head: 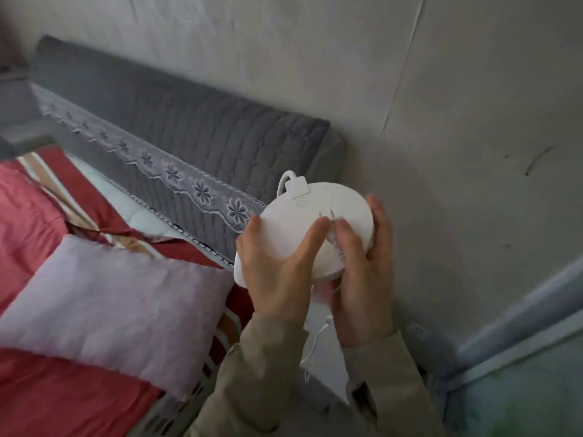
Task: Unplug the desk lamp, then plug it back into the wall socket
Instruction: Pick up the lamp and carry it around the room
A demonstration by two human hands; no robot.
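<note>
Fingers of the right hand (362,279) pinch the plug (334,227), prongs pointing up, against the white round lamp base (318,216). Left hand (277,263), fingers spread, grips the base from the left, beside the grey headboard (189,134) and near the wall (441,121). White cord (315,339) hangs below between the sleeves.

One head-worn wide-angle cam, looking fwd and steeply down from above the person's own forearms; no 2nd view, so no overlap. It sits close to the hands (315,266), which fill the lower centre, w/ the bed (79,279) and grey headboard (189,121) off to the left. The wall (441,121) runs across top and right, its edges bowed by the lens.
</note>
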